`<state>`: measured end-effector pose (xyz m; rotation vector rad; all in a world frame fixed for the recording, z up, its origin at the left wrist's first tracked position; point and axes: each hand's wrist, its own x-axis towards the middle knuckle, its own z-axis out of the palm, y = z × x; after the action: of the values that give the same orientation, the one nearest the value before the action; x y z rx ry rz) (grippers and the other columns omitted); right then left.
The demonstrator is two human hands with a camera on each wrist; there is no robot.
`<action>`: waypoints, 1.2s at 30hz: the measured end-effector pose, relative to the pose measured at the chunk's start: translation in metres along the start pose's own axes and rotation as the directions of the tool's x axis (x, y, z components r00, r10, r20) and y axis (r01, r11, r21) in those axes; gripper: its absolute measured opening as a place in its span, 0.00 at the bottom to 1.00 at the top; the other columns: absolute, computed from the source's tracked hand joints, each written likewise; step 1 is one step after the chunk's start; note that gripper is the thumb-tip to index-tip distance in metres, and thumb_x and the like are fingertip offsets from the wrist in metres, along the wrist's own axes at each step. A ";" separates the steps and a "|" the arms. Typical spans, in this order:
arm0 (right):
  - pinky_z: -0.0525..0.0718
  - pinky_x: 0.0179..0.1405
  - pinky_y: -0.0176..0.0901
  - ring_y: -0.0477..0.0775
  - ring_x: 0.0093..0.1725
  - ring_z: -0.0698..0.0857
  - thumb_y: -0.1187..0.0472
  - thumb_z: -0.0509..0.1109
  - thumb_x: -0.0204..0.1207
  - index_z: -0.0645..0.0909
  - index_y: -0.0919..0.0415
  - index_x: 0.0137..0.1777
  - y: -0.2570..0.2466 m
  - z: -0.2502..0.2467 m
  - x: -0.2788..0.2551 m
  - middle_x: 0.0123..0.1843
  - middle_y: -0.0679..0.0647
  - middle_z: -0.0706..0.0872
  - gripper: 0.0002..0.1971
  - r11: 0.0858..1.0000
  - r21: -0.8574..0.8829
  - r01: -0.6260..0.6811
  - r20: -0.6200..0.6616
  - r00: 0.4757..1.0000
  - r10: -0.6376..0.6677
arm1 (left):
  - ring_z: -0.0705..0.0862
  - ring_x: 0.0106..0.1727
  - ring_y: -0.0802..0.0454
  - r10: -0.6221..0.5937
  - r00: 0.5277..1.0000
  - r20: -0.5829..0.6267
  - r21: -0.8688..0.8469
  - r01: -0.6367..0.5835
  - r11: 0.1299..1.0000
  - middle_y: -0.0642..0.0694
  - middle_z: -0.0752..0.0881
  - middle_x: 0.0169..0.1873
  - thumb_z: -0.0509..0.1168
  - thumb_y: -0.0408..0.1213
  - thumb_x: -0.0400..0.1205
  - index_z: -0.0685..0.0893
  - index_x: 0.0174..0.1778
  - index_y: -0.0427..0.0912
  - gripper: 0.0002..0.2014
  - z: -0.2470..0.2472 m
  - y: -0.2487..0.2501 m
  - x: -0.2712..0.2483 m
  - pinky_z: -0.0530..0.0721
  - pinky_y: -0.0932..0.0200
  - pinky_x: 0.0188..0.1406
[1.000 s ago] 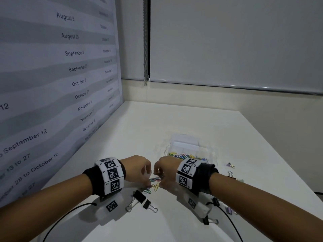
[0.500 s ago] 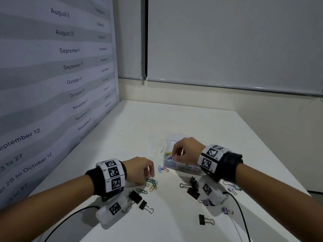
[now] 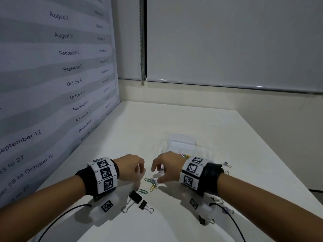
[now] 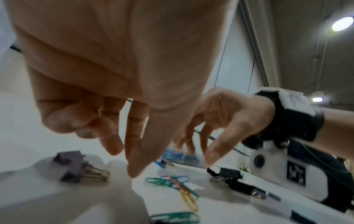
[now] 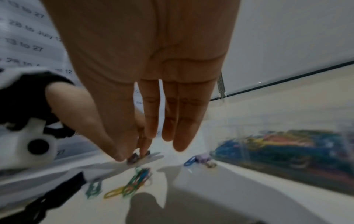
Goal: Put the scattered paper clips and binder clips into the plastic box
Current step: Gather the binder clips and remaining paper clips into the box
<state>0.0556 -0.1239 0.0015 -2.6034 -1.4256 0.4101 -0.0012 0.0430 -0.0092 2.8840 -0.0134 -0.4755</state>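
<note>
A loose pile of coloured paper clips [image 3: 151, 183] lies on the white table between my hands, with one green clip [image 3: 142, 191] just nearer. My right hand [image 3: 156, 174] hovers over the pile, thumb and fingers spread apart and empty. My left hand [image 3: 141, 172] hangs beside the pile with loosely curled fingers and holds nothing; a purple binder clip [image 4: 76, 166] lies by its thumb. Two black binder clips [image 3: 138, 200] sit in front of the left wrist. The clear plastic box [image 3: 183, 142], partly filled with clips [image 5: 283, 150], stands just beyond the right hand.
Small binder clips [image 3: 227, 165] lie scattered right of the box and under my right forearm. A blue paper clip and a small purple binder clip [image 5: 203, 158] lie against the box's near wall. A wall with printed dates borders the table [image 3: 174, 119] on the left.
My right hand has come back from over the box to the clip pile between the hands, empty. The left hand has stayed by the pile.
</note>
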 end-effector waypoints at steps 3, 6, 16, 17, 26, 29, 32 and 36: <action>0.75 0.52 0.43 0.57 0.57 0.82 0.54 0.77 0.67 0.78 0.58 0.65 -0.010 0.008 0.009 0.60 0.57 0.84 0.27 0.998 -0.059 -0.004 0.116 0.993 0.011 | 0.78 0.45 0.55 0.034 0.997 0.065 0.006 -0.035 0.999 0.55 0.80 0.43 0.71 0.46 0.72 0.82 0.55 0.47 0.17 0.003 0.008 -0.006 0.74 0.68 0.38; 0.77 0.49 0.43 0.57 0.57 0.83 0.53 0.78 0.66 0.80 0.58 0.63 -0.011 0.012 0.013 0.59 0.56 0.85 0.25 0.998 -0.063 -0.018 0.128 0.991 0.026 | 0.79 0.44 0.56 0.071 0.994 0.086 0.018 -0.073 0.997 0.56 0.81 0.42 0.74 0.50 0.70 0.82 0.55 0.46 0.20 0.009 0.011 -0.007 0.76 0.65 0.43; 0.83 0.45 0.41 0.50 0.39 0.84 0.66 0.71 0.70 0.88 0.62 0.45 0.009 0.006 0.003 0.46 0.58 0.91 0.06 0.998 0.047 -0.040 0.105 0.994 0.035 | 0.79 0.29 0.69 0.134 0.988 0.071 -0.094 -0.127 0.987 0.61 0.80 0.26 0.72 0.36 0.72 0.86 0.40 0.44 0.04 0.015 0.010 -0.003 0.74 0.78 0.34; 0.82 0.41 0.36 0.47 0.34 0.83 0.67 0.70 0.70 0.88 0.62 0.44 0.013 0.004 0.001 0.45 0.57 0.91 0.06 0.997 0.061 -0.052 0.084 0.995 0.047 | 0.78 0.27 0.71 0.133 0.989 0.070 -0.094 -0.127 0.988 0.61 0.80 0.26 0.72 0.36 0.72 0.87 0.41 0.43 0.04 0.015 0.010 -0.003 0.73 0.80 0.32; 0.83 0.36 0.24 0.38 0.27 0.84 0.68 0.72 0.72 0.89 0.62 0.43 0.058 -0.040 -0.020 0.42 0.56 0.92 0.05 0.950 0.235 -0.206 -0.171 0.953 0.249 | 0.76 0.32 0.64 0.098 0.994 0.042 -0.065 -0.095 0.993 0.57 0.82 0.35 0.65 0.33 0.75 0.79 0.37 0.51 0.07 0.012 0.015 0.010 0.73 0.72 0.31; 0.87 0.48 0.39 0.52 0.42 0.90 0.69 0.71 0.72 0.89 0.62 0.44 0.070 -0.042 -0.027 0.45 0.57 0.92 0.06 0.934 0.248 -0.257 -0.235 0.919 0.316 | 0.82 0.30 0.55 0.105 0.994 0.007 -0.142 -0.103 0.984 0.49 0.83 0.41 0.61 0.30 0.78 0.83 0.50 0.43 0.09 0.002 0.024 0.015 0.78 0.69 0.28; 0.84 0.51 0.37 0.52 0.49 0.89 0.73 0.66 0.73 0.89 0.61 0.47 0.079 -0.038 -0.029 0.48 0.57 0.91 0.12 0.919 0.265 -0.293 -0.269 0.893 0.362 | 0.84 0.30 0.50 0.133 0.986 -0.103 -0.242 -0.154 0.958 0.47 0.85 0.41 0.63 0.33 0.81 0.82 0.50 0.42 0.05 -0.010 0.036 0.025 0.81 0.67 0.26; 0.83 0.53 0.36 0.50 0.51 0.88 0.77 0.59 0.73 0.88 0.60 0.50 0.081 -0.035 -0.031 0.50 0.56 0.91 0.18 0.915 0.274 -0.296 -0.287 0.883 0.372 | 0.82 0.30 0.54 0.135 0.954 -0.268 -0.321 -0.221 0.921 0.52 0.82 0.39 0.64 0.33 0.81 0.83 0.50 0.43 0.05 -0.023 0.051 0.043 0.82 0.63 0.31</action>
<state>0.1152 -0.1930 0.0191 -2.5743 -0.7724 0.1399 0.0485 -0.0035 0.0095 2.5384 -0.1396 -0.0782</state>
